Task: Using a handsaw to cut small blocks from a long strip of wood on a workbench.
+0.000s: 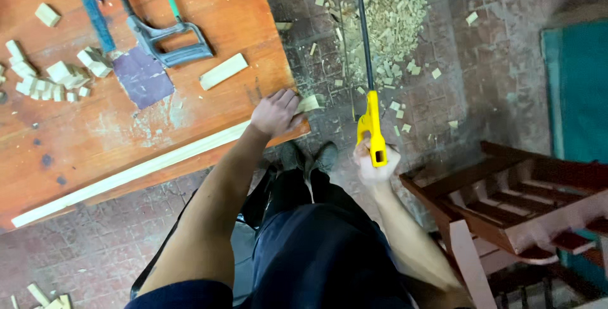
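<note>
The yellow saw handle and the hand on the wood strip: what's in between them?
In the head view, between left hand and saw handle lies only the wood strip's end, over brick floor and shoes.

orange workbench (pixel 209 5), wood strip (pixel 126 176), blocks (pixel 54 81), saws (pixel 168 39)

Two saws: one yellow-handled (pixel 371 133), one grey (pixel 166 38) (plus one sandpaper sheet (pixel 143 77))

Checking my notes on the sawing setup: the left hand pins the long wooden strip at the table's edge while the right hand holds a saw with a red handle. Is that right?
Not quite: the handle is yellow, not red, as the head view shows. The left hand does pin the long wooden strip at the table edge, and the right hand holds the saw.
</note>
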